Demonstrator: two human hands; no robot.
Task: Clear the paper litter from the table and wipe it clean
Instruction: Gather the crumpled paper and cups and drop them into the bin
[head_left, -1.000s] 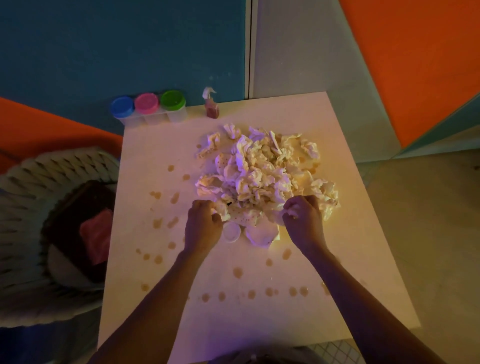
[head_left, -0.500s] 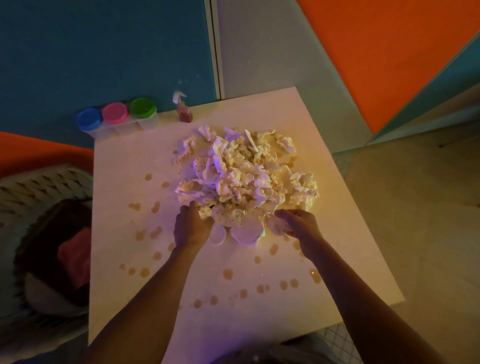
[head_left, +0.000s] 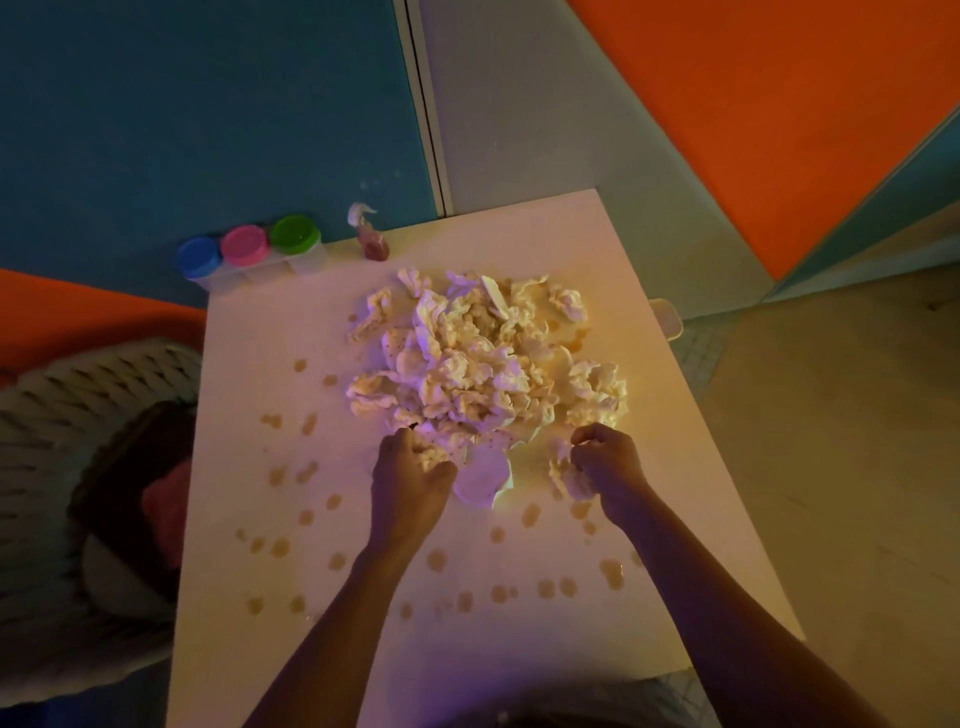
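- Square white table (head_left: 249, 395), seen from above; brown liquid spots (head_left: 306, 423) lie scattered over its left and near parts.
- Heap of crumpled white paper litter (head_left: 478, 364) on the far-centre of the table, spreading toward the right side.
- Left hand (head_left: 410, 480), fingers curled round a wad of paper at the near-left edge of the heap.
- Right hand (head_left: 610, 465), fingers curled and pinching a separate crumpled white paper piece (head_left: 563, 470), which lies just near and right of the heap.
- Small white paper cup (head_left: 480, 480), lying on the table between the two hands and touching the near edge of the heap.
- Three clear jars at the far-left corner of the table, with blue lid (head_left: 200, 257), pink lid (head_left: 244, 245) and green lid (head_left: 294, 235), side by side.
- Small reddish spray bottle (head_left: 371, 241) with a white trigger head, at the far edge, just right of the jars.
- Woven light-coloured basket (head_left: 78, 395) on the floor left of the table, holding dark material and a pink cloth (head_left: 163, 501).
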